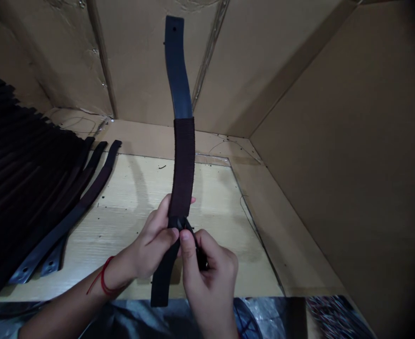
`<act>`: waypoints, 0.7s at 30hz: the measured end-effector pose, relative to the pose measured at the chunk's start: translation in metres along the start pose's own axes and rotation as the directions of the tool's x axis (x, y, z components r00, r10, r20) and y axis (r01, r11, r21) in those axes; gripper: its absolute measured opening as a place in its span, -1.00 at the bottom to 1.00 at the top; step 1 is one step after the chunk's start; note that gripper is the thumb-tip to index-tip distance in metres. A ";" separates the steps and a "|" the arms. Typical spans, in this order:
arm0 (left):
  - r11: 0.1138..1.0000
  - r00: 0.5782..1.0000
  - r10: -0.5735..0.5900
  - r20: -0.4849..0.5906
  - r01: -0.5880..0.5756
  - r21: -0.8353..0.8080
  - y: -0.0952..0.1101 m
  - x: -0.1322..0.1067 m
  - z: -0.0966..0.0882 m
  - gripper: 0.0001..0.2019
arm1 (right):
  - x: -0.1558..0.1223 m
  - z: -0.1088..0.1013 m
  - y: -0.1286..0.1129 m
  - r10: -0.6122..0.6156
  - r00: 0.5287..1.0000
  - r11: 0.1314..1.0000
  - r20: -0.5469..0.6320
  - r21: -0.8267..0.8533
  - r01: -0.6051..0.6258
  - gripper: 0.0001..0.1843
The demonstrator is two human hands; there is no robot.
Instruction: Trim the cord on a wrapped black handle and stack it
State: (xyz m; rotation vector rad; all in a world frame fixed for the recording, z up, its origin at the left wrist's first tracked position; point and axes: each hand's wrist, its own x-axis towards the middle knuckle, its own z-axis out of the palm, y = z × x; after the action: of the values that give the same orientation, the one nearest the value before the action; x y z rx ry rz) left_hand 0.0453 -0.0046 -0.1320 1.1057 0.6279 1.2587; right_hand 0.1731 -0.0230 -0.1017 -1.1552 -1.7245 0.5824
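A long, slightly curved dark strap [184, 165] stands out in front of me, with a ribbed brown wrap around its middle and smooth blue-black ends. The far end has a small hole. My left hand [154, 240] is closed around it just below the wrap, thumb on top. My right hand [207, 268] pinches a small black tool [190, 227] against the strap at the wrap's lower edge. Most of that tool is hidden by my fingers, so its exact kind is unclear. A red string bracelet [105, 278] circles my left wrist.
Many similar straps [27, 188] lie in a dense pile on the left. Cardboard walls [316, 117] enclose the pale wooden tabletop [214, 183] at the back and right. Loose threads and dark specks dot the surface. Thin coloured strands [334, 313] lie at lower right.
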 end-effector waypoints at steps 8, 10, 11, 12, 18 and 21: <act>1.000 1.000 0.017 0.016 -0.017 0.014 0.002 0.000 0.002 -0.59 | 0.001 -0.002 -0.001 -0.023 0.999 0.999 -0.024 -0.026 0.022 -0.62; 1.000 1.000 0.010 0.000 -0.010 0.023 0.002 0.000 0.002 -0.59 | 0.001 -0.002 -0.001 -0.024 1.000 0.999 -0.016 -0.037 0.024 -0.62; 1.000 1.000 0.010 -0.001 -0.010 0.017 0.002 0.000 0.002 -0.59 | 0.002 -0.002 -0.001 -0.027 1.000 0.999 -0.013 -0.046 0.026 -0.62; 1.000 1.000 0.011 0.000 -0.011 0.013 0.002 0.000 0.002 -0.60 | 0.002 -0.002 -0.001 -0.029 0.999 0.998 -0.014 -0.054 0.028 -0.62; 0.994 0.999 0.046 0.017 -0.048 0.100 0.004 0.000 0.000 -0.60 | 0.002 0.001 -0.002 -0.011 0.999 0.999 -0.034 -0.051 0.009 -0.61; 0.988 0.998 0.050 0.024 -0.053 0.145 0.004 0.000 -0.001 -0.60 | 0.002 0.004 -0.002 0.005 0.999 0.998 -0.047 -0.069 -0.009 -0.61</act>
State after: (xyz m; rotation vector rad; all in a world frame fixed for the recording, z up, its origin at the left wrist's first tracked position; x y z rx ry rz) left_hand 0.0429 -0.0044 -0.1287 1.2609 0.6885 1.2603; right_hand 0.1687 -0.0219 -0.1009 -1.2144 -1.7128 0.4995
